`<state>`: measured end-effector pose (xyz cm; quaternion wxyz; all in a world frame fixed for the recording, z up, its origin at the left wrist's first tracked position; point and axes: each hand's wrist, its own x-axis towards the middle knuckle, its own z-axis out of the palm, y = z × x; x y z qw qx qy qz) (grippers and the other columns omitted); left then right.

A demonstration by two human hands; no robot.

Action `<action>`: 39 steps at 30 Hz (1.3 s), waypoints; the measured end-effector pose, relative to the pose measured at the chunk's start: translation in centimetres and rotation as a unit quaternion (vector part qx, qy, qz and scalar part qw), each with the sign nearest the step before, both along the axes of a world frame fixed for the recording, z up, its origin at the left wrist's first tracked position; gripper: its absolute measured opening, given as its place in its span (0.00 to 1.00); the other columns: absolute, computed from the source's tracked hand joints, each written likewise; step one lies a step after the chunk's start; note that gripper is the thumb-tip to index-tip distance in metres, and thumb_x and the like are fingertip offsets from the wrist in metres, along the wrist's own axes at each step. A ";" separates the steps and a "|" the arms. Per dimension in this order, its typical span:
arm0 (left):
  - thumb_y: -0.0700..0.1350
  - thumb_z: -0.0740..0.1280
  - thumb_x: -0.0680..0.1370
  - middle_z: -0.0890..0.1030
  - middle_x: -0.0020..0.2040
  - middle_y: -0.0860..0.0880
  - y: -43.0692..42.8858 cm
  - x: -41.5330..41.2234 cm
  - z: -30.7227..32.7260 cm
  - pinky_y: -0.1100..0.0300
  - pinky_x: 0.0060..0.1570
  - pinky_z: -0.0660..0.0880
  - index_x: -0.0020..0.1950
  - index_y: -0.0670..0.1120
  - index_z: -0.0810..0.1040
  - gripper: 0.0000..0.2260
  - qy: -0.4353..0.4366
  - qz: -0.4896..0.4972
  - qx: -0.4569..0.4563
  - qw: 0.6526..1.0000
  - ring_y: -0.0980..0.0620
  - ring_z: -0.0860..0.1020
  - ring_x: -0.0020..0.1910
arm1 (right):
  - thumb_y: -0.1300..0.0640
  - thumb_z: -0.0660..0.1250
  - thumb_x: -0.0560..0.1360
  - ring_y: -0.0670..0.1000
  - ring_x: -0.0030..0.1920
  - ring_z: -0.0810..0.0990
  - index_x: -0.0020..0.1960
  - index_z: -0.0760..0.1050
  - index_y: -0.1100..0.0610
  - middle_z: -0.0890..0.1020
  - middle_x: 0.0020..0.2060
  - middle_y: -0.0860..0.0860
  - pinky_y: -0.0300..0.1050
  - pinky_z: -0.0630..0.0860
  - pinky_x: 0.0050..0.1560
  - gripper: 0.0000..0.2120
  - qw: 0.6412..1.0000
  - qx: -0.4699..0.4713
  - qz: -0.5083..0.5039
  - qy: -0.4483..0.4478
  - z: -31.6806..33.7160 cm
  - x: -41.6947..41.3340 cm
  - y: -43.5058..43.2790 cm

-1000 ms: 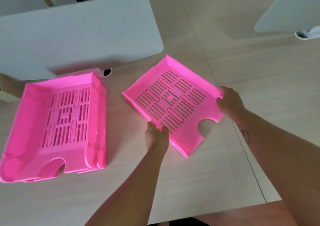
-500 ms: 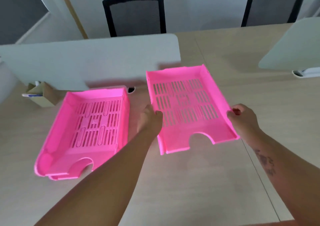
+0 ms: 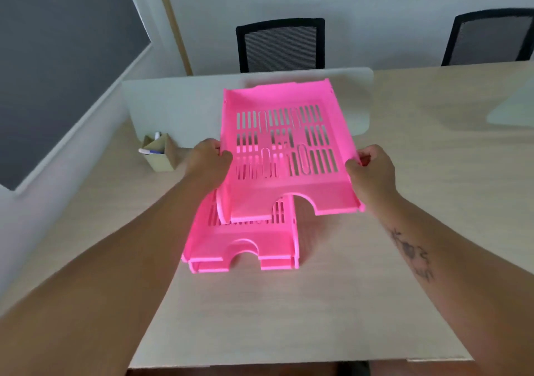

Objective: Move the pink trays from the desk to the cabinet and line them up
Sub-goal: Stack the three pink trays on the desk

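Note:
I hold one pink slotted tray [image 3: 284, 147] in the air above the desk, level, with its cut-out front facing me. My left hand [image 3: 209, 163] grips its left wall and my right hand [image 3: 371, 170] grips its right wall. Below it, slightly to the left, a stack of pink trays [image 3: 242, 243] rests on the wooden desk [image 3: 289, 312]; the held tray hides the stack's far half. The cabinet is not in view.
A white desk divider [image 3: 173, 107] stands behind the trays. A cardboard pen holder [image 3: 159, 152] sits at its left end. Two black mesh chairs [image 3: 281, 45] stand beyond the desk, and a dark board hangs on the left wall. Another divider shows at far right.
Both hands lifted the single tray off the desk, turned it square, and carried it left over the stack. My view rose toward the wall and chairs.

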<state>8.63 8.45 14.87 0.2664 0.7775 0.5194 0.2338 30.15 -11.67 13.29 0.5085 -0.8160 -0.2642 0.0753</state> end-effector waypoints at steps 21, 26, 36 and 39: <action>0.39 0.58 0.77 0.80 0.41 0.45 3.3 -7.5 -6.8 0.60 0.28 0.68 0.48 0.43 0.79 0.10 0.028 0.035 -0.103 0.994 0.50 0.75 0.33 | 0.65 0.61 0.78 0.48 0.31 0.74 0.45 0.68 0.58 0.76 0.38 0.51 0.41 0.71 0.26 0.05 0.993 -0.041 0.019 0.108 -6.4 -8.8 3.4; 0.39 0.58 0.80 0.81 0.46 0.45 3.3 -8.5 -8.0 0.58 0.31 0.71 0.57 0.43 0.78 0.11 0.032 0.044 -0.113 0.992 0.48 0.78 0.37 | 0.65 0.62 0.79 0.49 0.31 0.74 0.47 0.70 0.61 0.78 0.39 0.54 0.44 0.74 0.27 0.02 0.991 -0.045 0.040 0.116 -7.8 -9.8 3.7; 0.42 0.59 0.82 0.81 0.57 0.45 3.8 -9.2 -8.4 0.52 0.45 0.76 0.66 0.46 0.76 0.14 -0.008 0.038 -0.160 0.986 0.45 0.79 0.48 | 0.64 0.59 0.81 0.54 0.35 0.74 0.51 0.69 0.62 0.78 0.44 0.60 0.49 0.74 0.32 0.02 0.989 -0.092 0.074 0.086 -8.6 -9.6 4.3; 0.44 0.58 0.82 0.81 0.60 0.45 3.8 -9.4 -8.2 0.54 0.47 0.74 0.69 0.48 0.75 0.16 -0.032 0.035 -0.154 0.987 0.46 0.78 0.49 | 0.62 0.58 0.82 0.52 0.34 0.71 0.53 0.70 0.63 0.76 0.41 0.57 0.45 0.69 0.31 0.05 0.984 -0.113 0.104 0.089 -8.8 -9.4 4.4</action>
